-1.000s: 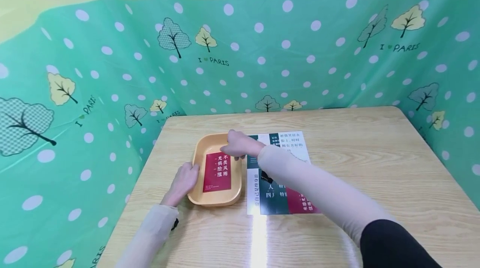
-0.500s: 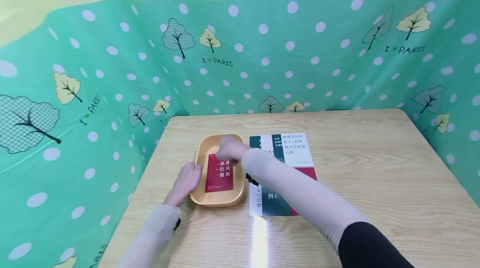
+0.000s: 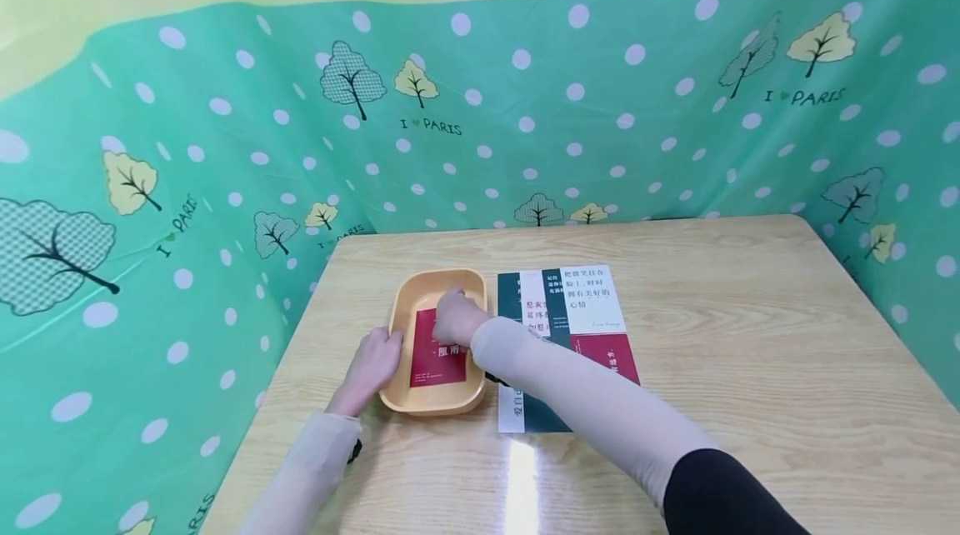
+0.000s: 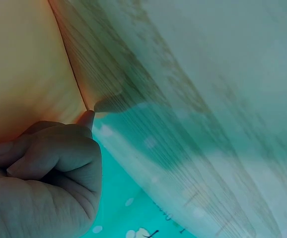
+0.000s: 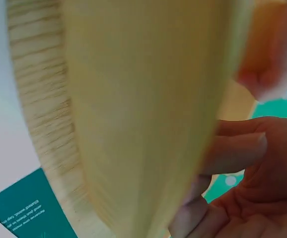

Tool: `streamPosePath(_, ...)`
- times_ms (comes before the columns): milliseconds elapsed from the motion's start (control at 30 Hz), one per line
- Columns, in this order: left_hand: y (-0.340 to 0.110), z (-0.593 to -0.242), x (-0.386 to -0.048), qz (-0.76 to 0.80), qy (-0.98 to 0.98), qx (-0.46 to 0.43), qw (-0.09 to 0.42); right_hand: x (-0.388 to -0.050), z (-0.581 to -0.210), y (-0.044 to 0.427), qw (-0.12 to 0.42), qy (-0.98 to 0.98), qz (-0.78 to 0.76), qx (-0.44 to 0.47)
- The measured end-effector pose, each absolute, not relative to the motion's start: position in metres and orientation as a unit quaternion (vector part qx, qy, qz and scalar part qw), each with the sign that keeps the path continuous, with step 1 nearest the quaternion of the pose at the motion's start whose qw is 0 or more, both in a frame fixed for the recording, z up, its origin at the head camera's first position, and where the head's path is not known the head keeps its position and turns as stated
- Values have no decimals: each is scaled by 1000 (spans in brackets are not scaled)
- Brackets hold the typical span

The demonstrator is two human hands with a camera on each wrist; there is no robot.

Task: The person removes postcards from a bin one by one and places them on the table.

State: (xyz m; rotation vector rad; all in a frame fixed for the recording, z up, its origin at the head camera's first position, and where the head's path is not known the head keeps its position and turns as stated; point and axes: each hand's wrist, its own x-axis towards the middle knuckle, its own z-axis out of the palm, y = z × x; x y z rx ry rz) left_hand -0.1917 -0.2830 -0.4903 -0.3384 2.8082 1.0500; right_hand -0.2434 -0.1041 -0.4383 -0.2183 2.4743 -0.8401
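Observation:
A shallow yellow-orange plastic tray stands on the wooden table, with a dark red card printed in white characters lying in it. My left hand grips the tray's left rim; the left wrist view shows curled fingers against the tray wall. Reaching in over the right rim, my right hand is over the card's upper part and covers some of its characters. In the right wrist view the blurred tray wall hides that hand's fingertips, so whether they pinch the card cannot be told.
Right of the tray, dark green, white and red printed cards lie close together in a flat block, partly under my right forearm. The wooden table extends to the right. A green dotted curtain encloses its back and sides.
My right hand has moved from the tray's upper right rim down and inward over the red card. The left hand keeps its grip on the tray, and the card stays about where it was.

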Motion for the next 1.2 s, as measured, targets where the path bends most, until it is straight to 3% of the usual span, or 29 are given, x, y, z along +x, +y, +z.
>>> streamPosePath(533, -280, -488, -191, 346, 929, -114, 61, -233, -452, -114, 238, 939, -236, -83)
streamPosePath(967, -280, -486, -189, 353, 925, -116, 73, -242, -465, -114, 255, 910, -319, -72)
streamPosePath(1200, -282, -486, -189, 352, 928, -106, 58, -241, -450, -104, 223, 899, -363, -102)
